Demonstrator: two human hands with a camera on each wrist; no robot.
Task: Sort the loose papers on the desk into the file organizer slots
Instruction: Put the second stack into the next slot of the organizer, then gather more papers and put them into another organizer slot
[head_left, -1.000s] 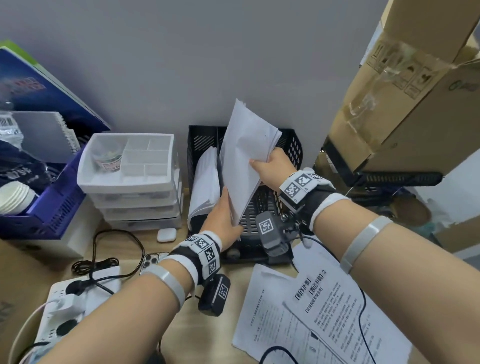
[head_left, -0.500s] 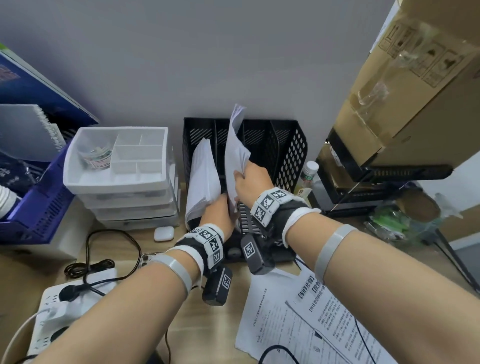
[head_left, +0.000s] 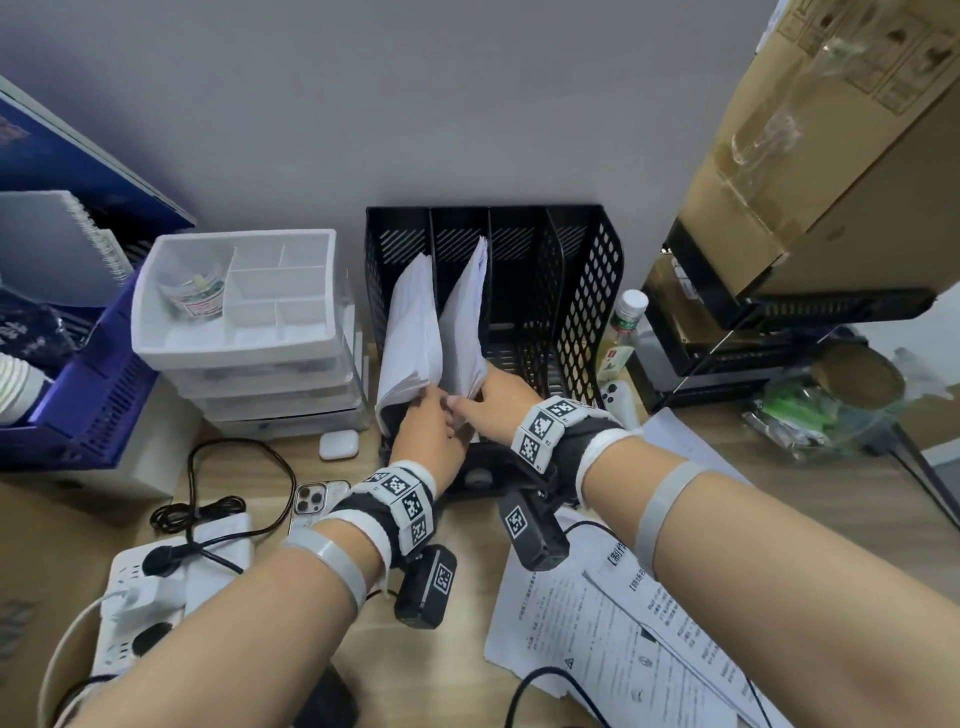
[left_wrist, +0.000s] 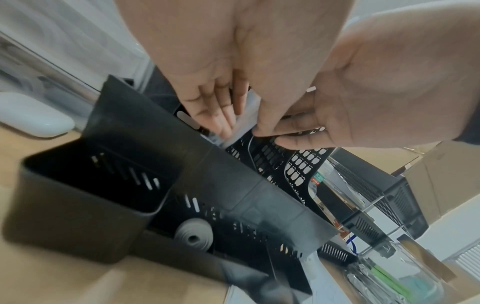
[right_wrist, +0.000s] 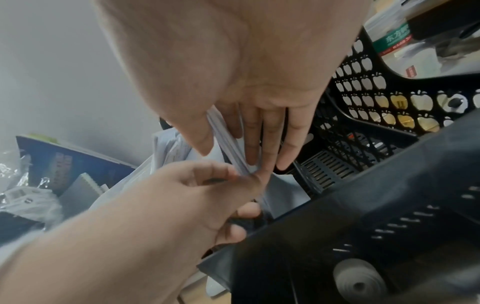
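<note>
Now the sheaf of papers (head_left: 467, 322) stands in the second slot from the left of the black file organizer (head_left: 587, 291), leaning left, just beside a first stack (head_left: 410, 332) in the leftmost slot. My right hand (head_left: 488, 400) pinches the sheaf's near lower corner, thumb on one face and fingers (right_wrist: 262, 139) flat on the other; I judge this steadies it while it seats. My left hand (head_left: 431, 431) has its fingers curled at the same near edge, between the two stacks; whether it grips the sheaf or only parts the stacks I cannot tell. More loose printed sheets (head_left: 613, 639) lie on the desk (head_left: 457, 675) at near right, under my right forearm, so sorting is unfinished. Against half a second ago: the sheaf then stood high above the organizer's rim, and it has since dropped well into its slot, with both hands lower.
</note>
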